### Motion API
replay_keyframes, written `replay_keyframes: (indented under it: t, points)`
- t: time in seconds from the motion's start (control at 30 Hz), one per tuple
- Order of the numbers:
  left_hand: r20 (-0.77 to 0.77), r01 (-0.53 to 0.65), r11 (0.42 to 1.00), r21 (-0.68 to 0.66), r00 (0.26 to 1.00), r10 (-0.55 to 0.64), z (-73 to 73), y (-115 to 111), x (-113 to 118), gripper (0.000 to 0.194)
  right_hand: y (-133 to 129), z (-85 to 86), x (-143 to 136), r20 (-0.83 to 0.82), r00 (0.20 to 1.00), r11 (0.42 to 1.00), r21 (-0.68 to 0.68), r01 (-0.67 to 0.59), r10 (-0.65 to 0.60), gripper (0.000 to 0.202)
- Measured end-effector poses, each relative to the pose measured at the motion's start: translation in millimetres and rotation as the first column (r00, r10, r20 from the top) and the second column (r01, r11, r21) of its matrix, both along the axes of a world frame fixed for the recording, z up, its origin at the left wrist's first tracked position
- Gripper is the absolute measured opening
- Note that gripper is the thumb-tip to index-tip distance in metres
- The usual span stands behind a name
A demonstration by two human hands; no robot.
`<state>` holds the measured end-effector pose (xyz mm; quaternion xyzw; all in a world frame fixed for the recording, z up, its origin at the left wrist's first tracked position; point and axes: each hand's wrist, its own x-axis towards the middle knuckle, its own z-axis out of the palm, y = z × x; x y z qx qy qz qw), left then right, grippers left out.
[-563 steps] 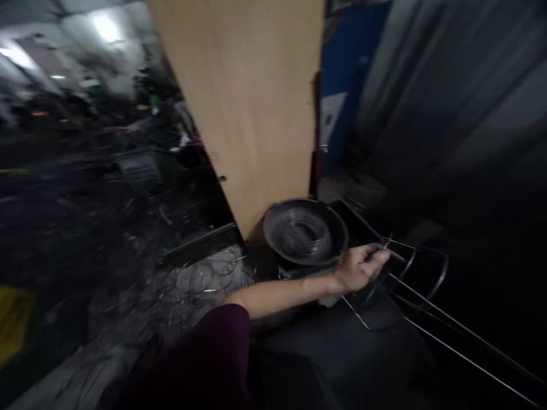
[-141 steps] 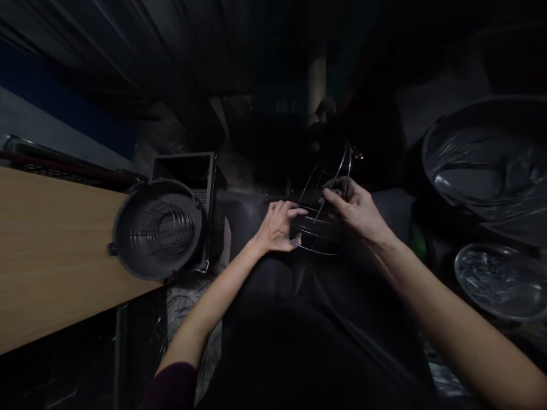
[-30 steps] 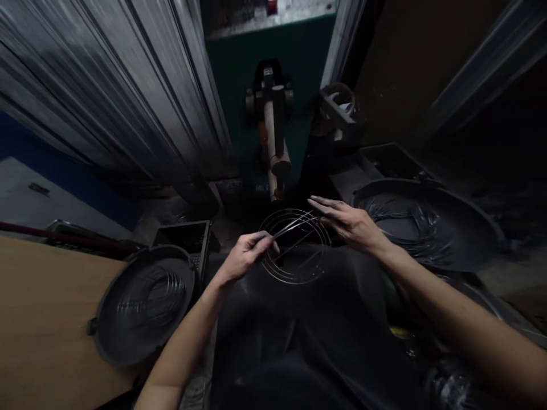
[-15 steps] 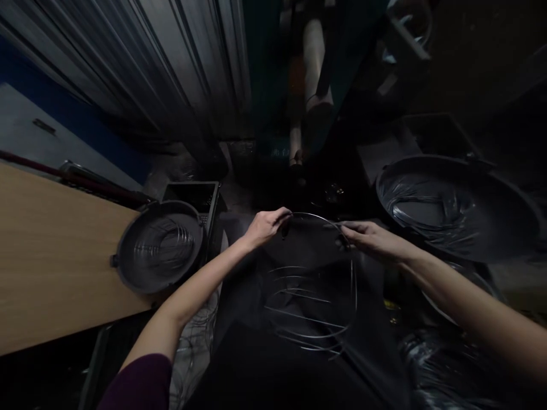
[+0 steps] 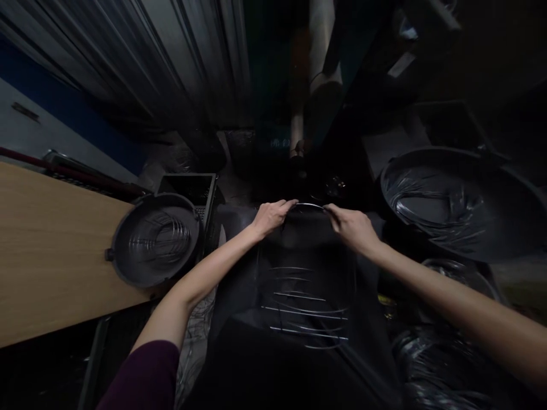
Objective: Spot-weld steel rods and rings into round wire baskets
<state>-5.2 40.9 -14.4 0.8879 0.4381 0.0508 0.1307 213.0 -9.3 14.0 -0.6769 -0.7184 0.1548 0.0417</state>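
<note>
A person in a purple sleeve [image 5: 147,370] grips a wire frame [image 5: 310,205] in both hands above a dark apron [image 5: 235,273] in a dimly lit workshop. The left hand [image 5: 271,217] is closed on one end of the frame's upper curve, fingers pinched over the wire; the right hand [image 5: 348,226] clasps the other end, and a short bright arc shows between them. Below, the frame's thin bars run crosswise in front of the apron; whether they touch the cloth cannot be told. At left, a round gray basin [image 5: 114,239] holds a set of curved wires [image 5: 175,233], overlapping the end of a pale wooden panel [image 5: 55,250] and standing just beside a dark crate [image 5: 210,191]. At right, a larger dark basin [image 5: 508,210] contains a bundle of bent wires [image 5: 414,202], with more shiny strands [image 5: 440,364] lower down, partly lost in shadow. Beyond the hands, a pale cylindrical bar [image 5: 322,34] juts from dark machinery, near a thinner rod [image 5: 297,134]. Corrugated metal sheeting [image 5: 192,57] stands behind, beside a blue-and-gray panel [image 5: 64,74] at far left.
</note>
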Motion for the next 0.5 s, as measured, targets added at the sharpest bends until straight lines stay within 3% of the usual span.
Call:
replay_keyframes:
  t: [0.2, 0.37, 0.5]
  points:
    - [-0.080, -0.007, 0.999, -0.049, 0.997, 0.003, 12.5, 9.1, -2.1, 0.047, 5.7, 0.2, -13.4, 0.373, 0.900, 0.974, -0.076, -0.214, 0.227, 0.058]
    - [-0.184, 0.011, 0.997, -0.075, 0.983, -0.025, 23.2, 15.1, -5.7, 0.047, 15.7, 2.6, -17.9, 0.444, 0.840, 0.950, -0.140, -0.279, 0.312, 0.064]
    - [0.028, 0.049, 0.991, -0.121, 0.999, -0.046, 33.3, 30.9, -14.9, 0.040, 29.0, 16.9, -18.5, 0.445, 0.843, 0.952, -0.090, -0.292, 0.301, 0.061]
